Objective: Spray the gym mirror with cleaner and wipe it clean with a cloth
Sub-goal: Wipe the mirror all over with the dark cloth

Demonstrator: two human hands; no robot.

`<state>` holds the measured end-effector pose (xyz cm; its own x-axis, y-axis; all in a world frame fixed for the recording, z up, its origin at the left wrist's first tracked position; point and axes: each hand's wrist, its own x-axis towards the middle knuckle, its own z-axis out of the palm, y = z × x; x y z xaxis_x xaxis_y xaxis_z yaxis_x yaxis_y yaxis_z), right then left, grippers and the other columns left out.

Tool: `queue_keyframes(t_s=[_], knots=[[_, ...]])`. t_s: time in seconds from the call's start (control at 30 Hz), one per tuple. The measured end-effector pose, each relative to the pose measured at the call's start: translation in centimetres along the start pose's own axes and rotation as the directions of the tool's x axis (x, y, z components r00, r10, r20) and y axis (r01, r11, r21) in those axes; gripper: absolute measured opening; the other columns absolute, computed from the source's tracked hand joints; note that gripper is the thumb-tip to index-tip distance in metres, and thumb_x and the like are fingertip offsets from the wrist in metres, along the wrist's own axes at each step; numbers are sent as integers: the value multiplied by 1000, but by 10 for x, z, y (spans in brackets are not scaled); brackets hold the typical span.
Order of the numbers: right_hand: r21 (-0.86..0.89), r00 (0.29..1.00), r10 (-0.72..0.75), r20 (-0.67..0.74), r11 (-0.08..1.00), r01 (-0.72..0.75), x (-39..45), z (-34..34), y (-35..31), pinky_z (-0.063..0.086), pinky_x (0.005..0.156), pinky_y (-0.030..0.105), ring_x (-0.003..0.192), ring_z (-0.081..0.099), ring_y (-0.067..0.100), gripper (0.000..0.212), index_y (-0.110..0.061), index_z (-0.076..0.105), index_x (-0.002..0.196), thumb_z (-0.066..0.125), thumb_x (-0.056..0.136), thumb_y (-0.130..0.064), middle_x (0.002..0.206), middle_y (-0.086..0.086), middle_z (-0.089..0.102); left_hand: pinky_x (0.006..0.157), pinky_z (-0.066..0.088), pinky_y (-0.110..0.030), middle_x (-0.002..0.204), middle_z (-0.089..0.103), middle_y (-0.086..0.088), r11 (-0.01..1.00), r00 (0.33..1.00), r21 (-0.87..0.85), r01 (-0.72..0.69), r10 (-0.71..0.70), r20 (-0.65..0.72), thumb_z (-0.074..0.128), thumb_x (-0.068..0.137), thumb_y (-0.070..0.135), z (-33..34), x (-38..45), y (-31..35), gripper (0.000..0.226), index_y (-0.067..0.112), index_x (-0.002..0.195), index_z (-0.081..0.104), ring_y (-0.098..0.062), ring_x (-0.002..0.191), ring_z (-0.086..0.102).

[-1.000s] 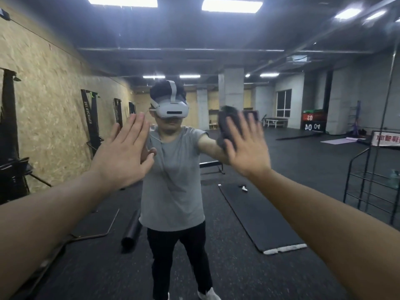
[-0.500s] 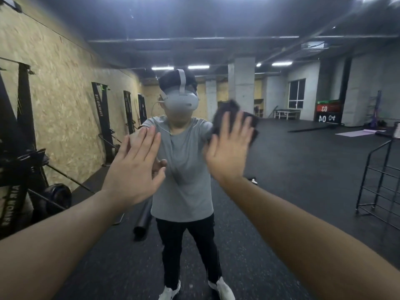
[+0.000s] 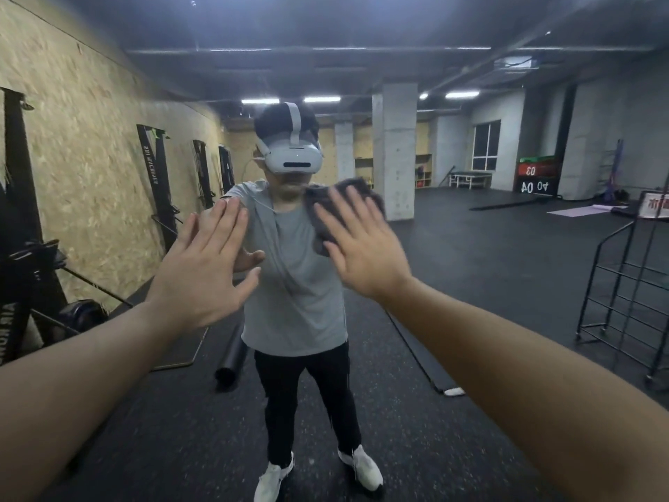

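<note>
A large, smooth wall mirror (image 3: 470,284) fills the view; the gym room is seen reflected in it. The right hand (image 3: 362,248) is laid flat against a crumpled dark grey cloth (image 3: 347,197), fingers straight and slightly spread, and the soft, napped fabric is pressed onto the glass at centre, just right of the reflected white headset (image 3: 294,159). The left hand (image 3: 206,269) is held flat on the bare glass just left of it, fingers straight and close together, thumb set apart. A rough chipboard wall (image 3: 90,157) is reflected at left, a speckled black rubber floor (image 3: 488,266) below, a black wire rack (image 3: 630,302) at right.
</note>
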<state>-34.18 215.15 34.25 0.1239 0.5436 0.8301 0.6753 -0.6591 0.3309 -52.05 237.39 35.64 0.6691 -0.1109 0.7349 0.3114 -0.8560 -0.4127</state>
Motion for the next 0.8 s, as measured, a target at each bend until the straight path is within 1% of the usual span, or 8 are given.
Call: queue_keyframes(t_s=[0.13,0.23,0.33,0.43,0.5,0.63,0.73,0.8], knots=[[-10,967,253,-35,967,-253,-44,-2,74,-2,127,49,157,0,32,61,-18,13,162,31,108,-39,170,14,6,126,15,-52,169,10,-13,999,999,-4,44,-44,-17,28,97,54,3,0,8,82,4,161,16,-25,157,8],[14,895,445,-37,895,-445,-74,-2,114,3,128,51,157,1,35,62,-15,14,163,32,108,-37,171,17,5,126,15,-52,169,11,-14,999,999,-7,44,-45,-28,29,98,52,6,-3,10,80,3,161,16,-26,157,8],[130,715,696,-70,717,-685,-86,4,124,9,127,56,156,6,40,63,-14,14,164,28,107,-38,170,18,8,127,13,-51,169,10,-14,1000,1000,-1,20,-20,-20,28,99,49,13,-11,10,78,3,161,17,-27,157,8],[285,521,850,-75,519,-806,-72,14,94,7,126,56,156,6,44,65,-9,15,163,28,105,-35,169,22,9,127,12,-49,170,10,-13,1000,1000,-4,3,-3,-9,29,100,46,20,-23,8,74,3,160,19,-24,158,5],[320,485,871,-80,483,-815,-56,19,59,5,126,57,155,7,45,66,-7,16,163,28,104,-34,168,23,10,127,13,-48,170,11,-12,1000,1000,-16,-3,3,-10,28,101,44,21,-26,6,72,4,160,20,-22,158,5],[258,679,730,-77,673,-694,-32,28,-26,2,125,58,154,8,47,67,-8,16,162,30,103,-35,168,26,10,127,14,-48,169,13,-10,999,1000,-36,-21,21,-23,25,101,48,22,-32,-1,72,6,160,23,-21,158,7],[207,885,460,-75,875,-437,-14,32,-88,1,125,60,155,2,44,68,-14,4,162,28,104,-40,168,20,-1,127,13,-48,169,15,-11,999,999,-37,-31,30,-28,23,102,52,26,-44,-9,74,5,159,25,-21,157,10],[170,970,234,-65,961,-221,-5,35,-124,-3,126,57,156,-3,39,69,-17,2,162,31,105,-41,168,15,-4,126,14,-49,169,16,-12,998,998,-35,-50,49,-27,20,103,56,28,-50,-13,77,4,159,27,-23,157,12]])
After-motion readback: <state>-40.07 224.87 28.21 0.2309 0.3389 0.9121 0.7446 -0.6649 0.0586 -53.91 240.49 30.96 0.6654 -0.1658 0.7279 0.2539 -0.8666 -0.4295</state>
